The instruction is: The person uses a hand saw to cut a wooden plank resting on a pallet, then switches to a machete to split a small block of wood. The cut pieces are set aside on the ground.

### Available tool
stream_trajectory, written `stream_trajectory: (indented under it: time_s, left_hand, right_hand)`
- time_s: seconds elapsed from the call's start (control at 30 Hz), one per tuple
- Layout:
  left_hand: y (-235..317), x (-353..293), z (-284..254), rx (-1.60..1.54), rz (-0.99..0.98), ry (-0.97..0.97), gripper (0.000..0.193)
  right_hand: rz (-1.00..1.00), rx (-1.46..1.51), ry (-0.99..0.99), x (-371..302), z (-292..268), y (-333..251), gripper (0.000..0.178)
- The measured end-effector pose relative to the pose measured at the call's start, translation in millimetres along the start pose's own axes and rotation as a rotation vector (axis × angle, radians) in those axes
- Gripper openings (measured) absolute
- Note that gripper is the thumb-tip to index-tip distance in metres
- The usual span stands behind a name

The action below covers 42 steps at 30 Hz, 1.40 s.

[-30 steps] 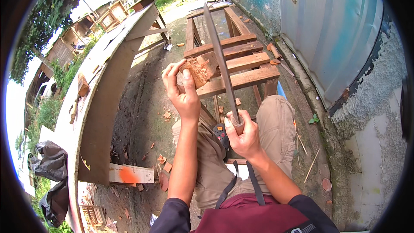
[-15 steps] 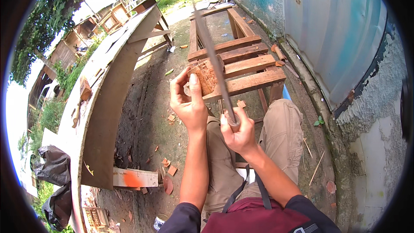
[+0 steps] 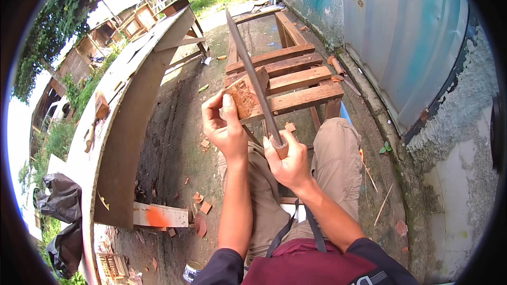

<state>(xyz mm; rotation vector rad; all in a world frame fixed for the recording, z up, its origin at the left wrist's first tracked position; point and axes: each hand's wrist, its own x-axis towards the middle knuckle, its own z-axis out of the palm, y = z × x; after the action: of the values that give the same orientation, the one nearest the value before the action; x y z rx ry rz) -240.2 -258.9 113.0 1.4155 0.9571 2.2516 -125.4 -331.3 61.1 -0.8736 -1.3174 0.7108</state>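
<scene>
My left hand (image 3: 228,129) grips a rough brown block of wood (image 3: 243,99), thumb on its near face and fingers behind its left edge. The block's face looks rough and freshly cut. In my right hand (image 3: 290,162), closed round the wooden handle, is a machete (image 3: 252,76) with a long, narrow dark blade. The blade slants up and away to the left, across the block's right side; whether it touches the wood I cannot tell. Just beyond both is a slatted wooden bench (image 3: 303,100). Whether the block rests on it is hard to make out.
A long board-topped table (image 3: 124,121) runs along the left, with a wooden block (image 3: 101,106) on it. Wood chips (image 3: 206,207) and a can (image 3: 192,271) lie on the ground. A metal-sheet wall (image 3: 404,47) stands to the right. Black plastic bags (image 3: 62,198) hang at lower left.
The blade has swung a little left at its tip and lies lower. The block has tilted slightly in my left hand. The whole view has shifted a little.
</scene>
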Motion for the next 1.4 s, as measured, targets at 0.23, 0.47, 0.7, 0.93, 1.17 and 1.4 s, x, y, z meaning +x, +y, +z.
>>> stream_trajectory:
  time_s: [0.23, 0.47, 0.7, 0.93, 1.17, 1.4]
  left_hand:
    - [-3.3, 5.3, -9.0, -0.098, -0.060, 0.026, 0.019]
    - [-1.8, 11.0, -7.4, -0.055, -0.031, 0.036, 0.016]
    - [-9.0, 18.8, -13.0, -0.018, -0.014, 0.009, 0.020]
    - [-6.5, 16.7, -15.3, -0.102, -0.048, 0.054, 0.018]
    - [-15.2, 18.4, -17.1, -0.040, 0.024, 0.059, 0.018]
    - [-12.3, 14.3, -23.4, -0.027, -0.049, 0.000, 0.017]
  right_hand:
    - [-0.032, 0.033, -0.044, -15.2, 10.4, 1.1, 0.016]
    - [-0.017, -0.060, -0.005, -9.4, 13.8, 10.1, 0.021]
    - [-0.205, 0.060, 0.124, -4.5, 13.2, -14.6, 0.018]
    - [-0.001, 0.022, -0.013, -12.4, 10.0, 10.1, 0.017]
    - [-0.074, -0.055, -0.084, -4.9, 10.1, 33.9, 0.016]
    - [-0.078, -0.016, -0.021, -0.7, 22.7, 6.3, 0.016]
